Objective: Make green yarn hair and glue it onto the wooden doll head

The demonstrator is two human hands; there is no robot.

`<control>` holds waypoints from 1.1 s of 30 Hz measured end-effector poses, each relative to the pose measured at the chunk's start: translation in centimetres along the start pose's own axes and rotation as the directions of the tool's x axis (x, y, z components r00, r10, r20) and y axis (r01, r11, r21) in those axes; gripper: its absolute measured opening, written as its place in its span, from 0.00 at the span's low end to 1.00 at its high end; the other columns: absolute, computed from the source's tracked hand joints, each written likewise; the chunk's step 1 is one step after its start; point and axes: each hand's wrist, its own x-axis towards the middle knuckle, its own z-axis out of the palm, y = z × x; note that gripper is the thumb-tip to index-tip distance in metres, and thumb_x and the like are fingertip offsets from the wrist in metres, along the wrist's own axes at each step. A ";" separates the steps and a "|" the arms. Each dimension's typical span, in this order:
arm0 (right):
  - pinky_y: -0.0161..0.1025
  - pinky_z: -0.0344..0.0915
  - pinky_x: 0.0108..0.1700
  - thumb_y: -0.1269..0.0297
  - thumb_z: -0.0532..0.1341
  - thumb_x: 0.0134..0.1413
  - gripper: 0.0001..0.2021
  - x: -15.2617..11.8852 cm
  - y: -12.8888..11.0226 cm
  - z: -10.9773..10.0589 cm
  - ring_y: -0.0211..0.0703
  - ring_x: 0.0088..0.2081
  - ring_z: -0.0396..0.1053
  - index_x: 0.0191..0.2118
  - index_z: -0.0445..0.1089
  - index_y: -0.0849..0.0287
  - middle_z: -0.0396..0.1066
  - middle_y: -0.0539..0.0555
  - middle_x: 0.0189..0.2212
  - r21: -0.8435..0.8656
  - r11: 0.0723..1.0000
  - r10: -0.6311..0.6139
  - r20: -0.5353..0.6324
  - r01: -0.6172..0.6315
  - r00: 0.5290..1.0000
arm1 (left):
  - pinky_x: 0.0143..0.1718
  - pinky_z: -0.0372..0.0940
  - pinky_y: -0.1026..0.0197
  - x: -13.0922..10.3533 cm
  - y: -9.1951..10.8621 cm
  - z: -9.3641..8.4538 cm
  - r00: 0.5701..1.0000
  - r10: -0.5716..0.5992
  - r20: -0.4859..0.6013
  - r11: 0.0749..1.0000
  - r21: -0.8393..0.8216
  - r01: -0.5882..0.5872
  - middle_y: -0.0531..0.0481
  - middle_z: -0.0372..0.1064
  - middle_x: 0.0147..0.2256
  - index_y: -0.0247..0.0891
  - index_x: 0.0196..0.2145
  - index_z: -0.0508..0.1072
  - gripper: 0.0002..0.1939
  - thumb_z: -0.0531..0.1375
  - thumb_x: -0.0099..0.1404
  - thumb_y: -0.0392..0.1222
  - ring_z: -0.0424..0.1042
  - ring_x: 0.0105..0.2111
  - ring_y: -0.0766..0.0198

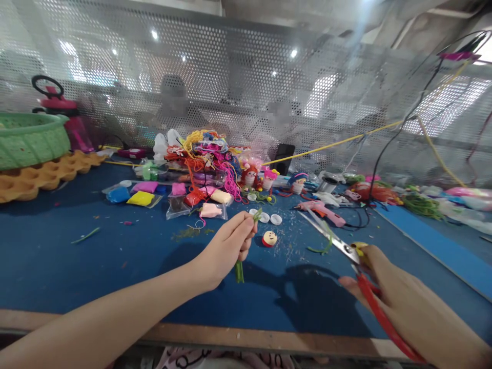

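In the head view my left hand is closed in a fist round a bundle of green yarn, whose ends stick out above and below the fingers. My right hand grips a pair of scissors with red and yellow handles, its blades pointing away to the upper left. A green strand hangs by the blades. Between the hands, on the blue table, lies a small round doll head with a drawn face and a red lower edge. White round caps sit just behind it.
Bags of coloured clay, a heap of yarn and small yarn-haired dolls line the back. A pink glue gun with a cable lies at right. A green basket rests on an egg tray at left.
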 end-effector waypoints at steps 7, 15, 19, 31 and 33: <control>0.43 0.68 0.29 0.42 0.60 0.52 0.20 -1.4 -5.5 -0.8 0.53 0.29 0.75 0.40 0.60 0.52 0.74 0.55 0.29 0.283 0.957 -0.114 0.153 0.067 0.982 | 0.21 0.46 0.67 -0.5 -0.5 0.4 0.997 0.079 -0.011 0.994 0.076 -0.078 0.61 0.45 0.21 0.40 0.34 0.63 0.14 0.52 0.73 0.52 0.43 0.20 0.71; 0.38 0.62 0.24 0.45 0.60 0.56 0.18 -0.7 -8.3 0.9 0.45 0.22 0.68 0.38 0.60 0.54 0.71 0.52 0.25 0.298 0.934 -0.226 0.065 0.197 0.972 | 0.22 0.48 0.63 -1.1 -1.0 0.2 0.994 0.111 -0.023 0.949 0.299 -0.100 0.60 0.49 0.19 0.41 0.37 0.69 0.15 0.52 0.73 0.54 0.49 0.19 0.68; 0.38 0.61 0.24 0.44 0.58 0.58 0.18 -0.5 -9.0 0.8 0.46 0.22 0.69 0.39 0.58 0.54 0.71 0.52 0.26 0.297 0.938 -0.218 0.108 0.178 0.970 | 0.25 0.51 0.63 -1.3 -0.6 0.3 0.993 0.120 -0.015 0.918 0.382 -0.105 0.59 0.51 0.19 0.41 0.38 0.72 0.15 0.51 0.74 0.50 0.51 0.19 0.68; 0.37 0.56 0.23 0.41 0.57 0.57 0.20 -0.4 -9.3 0.9 0.44 0.21 0.66 0.36 0.52 0.52 0.70 0.51 0.24 0.271 0.958 -0.155 0.228 0.090 0.961 | 0.24 0.50 0.64 -1.4 -0.1 0.0 0.986 0.157 -0.059 0.869 0.482 -0.110 0.58 0.53 0.19 0.40 0.36 0.72 0.15 0.52 0.73 0.51 0.51 0.20 0.67; 0.37 0.55 0.23 0.41 0.58 0.57 0.21 -0.3 -9.2 0.9 0.43 0.20 0.65 0.35 0.52 0.51 0.70 0.50 0.23 0.280 0.957 -0.148 0.234 0.079 0.961 | 0.23 0.50 0.64 -1.4 -0.1 -0.1 0.983 0.172 -0.057 0.855 0.505 -0.121 0.58 0.52 0.19 0.40 0.35 0.72 0.15 0.52 0.73 0.51 0.51 0.20 0.68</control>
